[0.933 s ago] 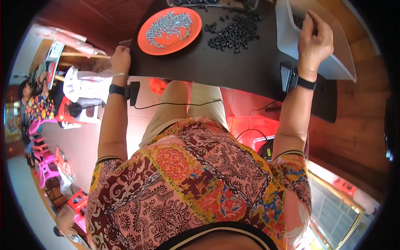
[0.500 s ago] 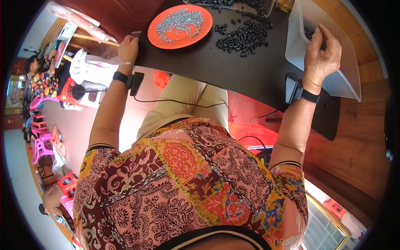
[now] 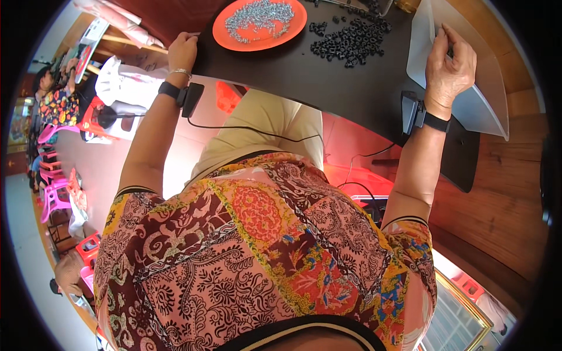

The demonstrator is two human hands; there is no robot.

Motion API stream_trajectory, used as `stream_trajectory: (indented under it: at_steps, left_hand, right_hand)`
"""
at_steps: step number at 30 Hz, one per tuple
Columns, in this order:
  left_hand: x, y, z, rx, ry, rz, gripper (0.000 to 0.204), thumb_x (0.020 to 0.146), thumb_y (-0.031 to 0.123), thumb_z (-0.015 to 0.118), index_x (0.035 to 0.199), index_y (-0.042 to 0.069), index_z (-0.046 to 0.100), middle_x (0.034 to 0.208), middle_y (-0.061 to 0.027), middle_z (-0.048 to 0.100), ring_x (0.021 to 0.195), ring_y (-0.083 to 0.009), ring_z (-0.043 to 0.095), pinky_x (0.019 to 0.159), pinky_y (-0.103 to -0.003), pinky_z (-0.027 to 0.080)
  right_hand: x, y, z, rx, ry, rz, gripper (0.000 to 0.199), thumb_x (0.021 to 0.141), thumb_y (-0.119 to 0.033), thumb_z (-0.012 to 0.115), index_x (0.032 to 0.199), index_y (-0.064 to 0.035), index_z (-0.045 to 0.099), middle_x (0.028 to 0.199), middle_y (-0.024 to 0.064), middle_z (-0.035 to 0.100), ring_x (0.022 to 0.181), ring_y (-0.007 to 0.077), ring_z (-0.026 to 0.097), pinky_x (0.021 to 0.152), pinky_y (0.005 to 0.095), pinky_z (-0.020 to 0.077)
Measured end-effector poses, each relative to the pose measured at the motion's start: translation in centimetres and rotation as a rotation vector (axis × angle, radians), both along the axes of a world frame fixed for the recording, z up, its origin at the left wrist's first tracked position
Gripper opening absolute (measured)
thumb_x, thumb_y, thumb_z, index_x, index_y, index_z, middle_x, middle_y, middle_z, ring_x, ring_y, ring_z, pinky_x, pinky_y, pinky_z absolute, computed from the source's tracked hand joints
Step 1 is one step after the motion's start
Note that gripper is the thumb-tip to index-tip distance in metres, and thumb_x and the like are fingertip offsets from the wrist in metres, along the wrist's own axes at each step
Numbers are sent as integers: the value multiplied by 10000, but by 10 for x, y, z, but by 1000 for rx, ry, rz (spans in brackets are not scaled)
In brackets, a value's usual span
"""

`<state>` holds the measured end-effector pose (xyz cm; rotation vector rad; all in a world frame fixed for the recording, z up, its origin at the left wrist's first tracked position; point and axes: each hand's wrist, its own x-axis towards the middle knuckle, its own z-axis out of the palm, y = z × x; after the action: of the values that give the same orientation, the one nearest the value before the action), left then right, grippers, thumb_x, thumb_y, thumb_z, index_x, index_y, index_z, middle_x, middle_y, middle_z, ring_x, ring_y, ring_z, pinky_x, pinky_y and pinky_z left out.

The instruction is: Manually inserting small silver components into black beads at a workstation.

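Note:
My left hand (image 3: 182, 54) is at the left edge of the dark table (image 3: 263, 73), its fingers curled together; whatever they hold, if anything, is hidden. At the right, my right hand (image 3: 449, 67) is over the translucent white bin (image 3: 424, 35), thumb and fingertips drawn together. A dark spot shows between the fingers, but I cannot tell whether it is held. Between my hands lies a loose pile of small black parts (image 3: 354, 42). An orange-red plate (image 3: 257, 44) with many small silvery metal pieces (image 3: 260, 17) stands nearer my left hand.
A clear tray (image 3: 383, 7) with black parts is at the far edge. Black devices are strapped to both wrists, a cable (image 3: 252, 140) running from the left one across my lap. A wooden wall (image 3: 492, 175) stands close at right. Another person (image 3: 58, 102) sits far left near pink stools.
The plate and black pile sit higher in the picture as the view shifts. My right hand stays over the bin, its fingertips slightly moved. My left hand keeps its place at the table edge.

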<state>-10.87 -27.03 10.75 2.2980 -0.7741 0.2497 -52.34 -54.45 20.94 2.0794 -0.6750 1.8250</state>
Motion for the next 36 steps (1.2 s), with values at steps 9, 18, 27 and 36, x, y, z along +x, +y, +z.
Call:
stream_trajectory:
  at_steps: [9,18,27,36]
  left_hand:
    - [0,-1,-2,-51,21,-18,259,793,265,567,898,45,656,873,-170,662,862,-334,623,774,-382,469]
    - [15,4,-11,-174,118,-109,223,800,223,596,861,16,649,832,-169,650,806,-289,615,732,-360,462]
    - [18,9,-19,-423,458,-232,141,815,118,591,863,-14,607,835,-67,596,793,-152,524,745,-278,417]
    - [-6,12,2,-624,634,-373,126,871,91,533,957,11,578,928,-11,547,867,-99,495,823,-224,395]
  right_hand:
    - [-3,2,3,-59,65,18,108,765,-78,696,862,-126,704,800,5,675,733,174,622,688,282,498]
    - [-3,12,10,1,66,32,137,762,-32,694,879,-104,697,833,16,680,748,168,626,689,262,503]
    - [-1,14,11,-14,188,12,141,760,-1,689,876,-80,684,850,21,674,744,172,619,669,271,495]
    - [29,31,32,114,526,-61,107,792,-77,674,898,-90,669,868,55,663,774,226,623,673,304,497]
